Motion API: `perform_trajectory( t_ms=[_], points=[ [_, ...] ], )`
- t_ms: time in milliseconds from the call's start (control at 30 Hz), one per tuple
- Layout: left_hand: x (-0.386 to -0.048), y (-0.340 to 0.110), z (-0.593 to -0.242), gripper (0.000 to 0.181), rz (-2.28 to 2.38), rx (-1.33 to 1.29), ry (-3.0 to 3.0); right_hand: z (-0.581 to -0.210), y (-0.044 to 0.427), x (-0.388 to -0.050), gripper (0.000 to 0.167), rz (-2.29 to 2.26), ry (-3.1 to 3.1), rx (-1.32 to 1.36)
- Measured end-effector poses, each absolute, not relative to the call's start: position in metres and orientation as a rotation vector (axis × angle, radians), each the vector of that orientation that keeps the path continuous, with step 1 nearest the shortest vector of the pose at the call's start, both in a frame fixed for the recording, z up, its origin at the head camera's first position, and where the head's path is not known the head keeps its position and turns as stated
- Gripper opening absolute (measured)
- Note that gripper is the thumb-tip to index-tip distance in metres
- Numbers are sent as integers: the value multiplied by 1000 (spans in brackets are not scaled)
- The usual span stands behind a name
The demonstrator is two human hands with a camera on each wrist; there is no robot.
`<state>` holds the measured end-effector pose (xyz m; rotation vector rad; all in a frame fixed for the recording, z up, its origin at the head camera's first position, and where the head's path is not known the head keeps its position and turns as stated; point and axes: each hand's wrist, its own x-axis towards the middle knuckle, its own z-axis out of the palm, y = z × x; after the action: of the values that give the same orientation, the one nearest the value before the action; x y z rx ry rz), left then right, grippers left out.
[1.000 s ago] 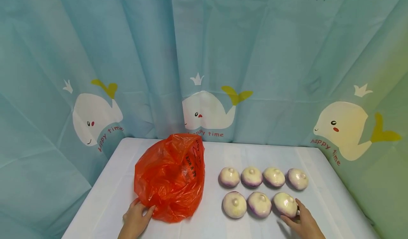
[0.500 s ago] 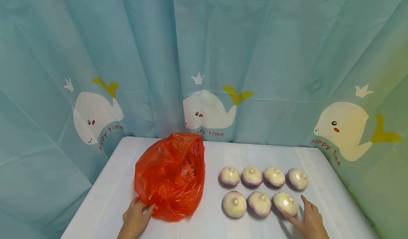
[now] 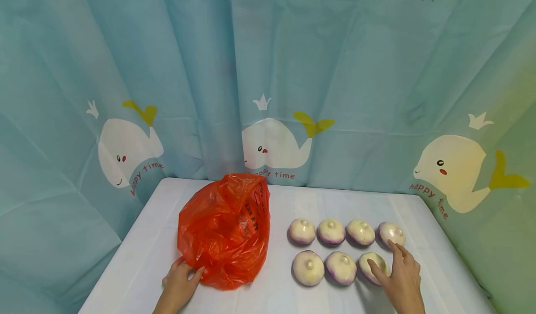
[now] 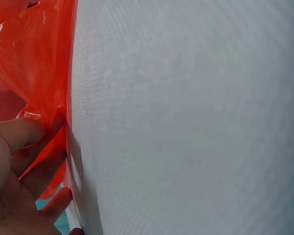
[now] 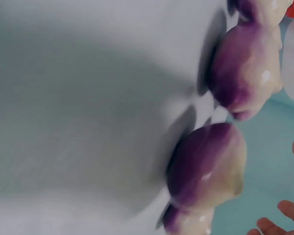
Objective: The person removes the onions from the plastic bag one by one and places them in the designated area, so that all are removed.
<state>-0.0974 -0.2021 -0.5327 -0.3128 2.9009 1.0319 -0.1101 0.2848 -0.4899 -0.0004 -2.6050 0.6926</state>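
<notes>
A crumpled red plastic bag with dark printing lies on the left of the table. At its near left edge my left hand pinches the thin plastic between thumb and fingers, as the left wrist view shows too, with the bag's film against the fingertips. On the right are white-and-purple turnips in two rows. My right hand hovers with spread fingers over the near row's rightmost turnip, partly hiding it, and just short of the far row's rightmost turnip. In the right wrist view a turnip stands apart from the fingertips.
Several other turnips stand close together, among them one at the near row's left end and one at the far row's left end. A white cloth covers the table. Behind hangs a blue curtain with whale prints.
My right hand has let go of the near row's rightmost turnip, spread its fingers and risen over it towards the far row. The left hand stays on the bag.
</notes>
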Motion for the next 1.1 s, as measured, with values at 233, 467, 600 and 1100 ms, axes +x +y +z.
perform_trajectory(
  t_ms=[233, 467, 600, 1100],
  points=[
    [-97, -202, -534, 32, 1031, -329, 2898, -487, 259, -123, 68, 783, -2426, 210],
    [-97, -202, -534, 32, 1040, -335, 2893, -484, 239, -131, 64, 826, -2406, 276],
    [-97, -202, -534, 33, 1039, -340, 2892, -482, 228, -134, 66, 818, -2406, 320],
    [-97, -202, -533, 33, 1038, -343, 2890, -469, 196, -148, 60, 982, -2466, 340]
  ],
)
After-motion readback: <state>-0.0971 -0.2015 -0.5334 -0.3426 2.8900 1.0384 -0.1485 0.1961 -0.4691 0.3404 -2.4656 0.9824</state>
